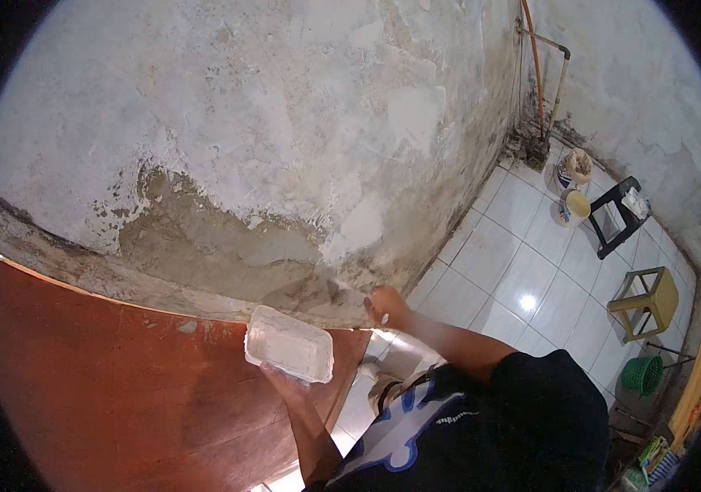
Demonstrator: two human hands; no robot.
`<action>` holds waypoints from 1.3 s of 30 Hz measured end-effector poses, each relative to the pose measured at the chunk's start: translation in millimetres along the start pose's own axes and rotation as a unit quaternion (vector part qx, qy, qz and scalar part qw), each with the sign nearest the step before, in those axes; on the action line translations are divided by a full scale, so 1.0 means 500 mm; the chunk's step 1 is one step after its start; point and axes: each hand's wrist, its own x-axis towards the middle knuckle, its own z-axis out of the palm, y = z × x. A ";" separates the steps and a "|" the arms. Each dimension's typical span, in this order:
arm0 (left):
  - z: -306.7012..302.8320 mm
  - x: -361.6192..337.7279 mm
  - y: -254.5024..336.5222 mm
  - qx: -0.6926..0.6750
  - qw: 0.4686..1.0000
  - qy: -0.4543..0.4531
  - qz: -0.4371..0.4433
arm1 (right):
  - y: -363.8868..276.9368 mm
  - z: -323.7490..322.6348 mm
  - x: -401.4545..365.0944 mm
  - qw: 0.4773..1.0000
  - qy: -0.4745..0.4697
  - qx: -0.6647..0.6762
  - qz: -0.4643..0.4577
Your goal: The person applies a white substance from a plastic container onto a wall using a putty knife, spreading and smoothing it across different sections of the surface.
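My left hand (285, 381) holds a white rectangular tub (289, 344) from below, its open top showing a whitish coating inside. The tub is beside the lower edge of the wall, over the reddish-brown surface (137, 369). My right hand (386, 307) is closed round the handle of a thin scraper-like tool (349, 285), whose far end is blurred against the wall. Around the tool, the wall (227, 246) has a bare grey-brown patch with flaking white edges.
On the tiled floor (514, 262) at the right are a bucket (579, 166), a yellowish container (576, 205), a black stool (614, 215) with a cloth, an olive stool (654, 299) and a green basket (641, 375). Pipes (559, 86) run along the far corner.
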 end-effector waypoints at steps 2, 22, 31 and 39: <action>0.003 0.002 -0.003 -0.013 0.999 0.026 -0.018 | 0.007 -0.026 -0.011 0.995 0.087 0.038 0.043; -0.061 0.001 -0.013 0.010 0.999 -0.005 0.042 | -0.151 0.032 0.027 0.969 0.214 0.125 -0.021; -0.073 0.015 -0.044 -0.023 1.000 -0.007 0.009 | 0.049 0.083 -0.008 0.975 0.072 0.203 0.058; -0.016 0.000 -0.022 0.027 0.999 0.026 0.008 | -0.030 -0.131 0.007 0.891 0.365 0.243 0.120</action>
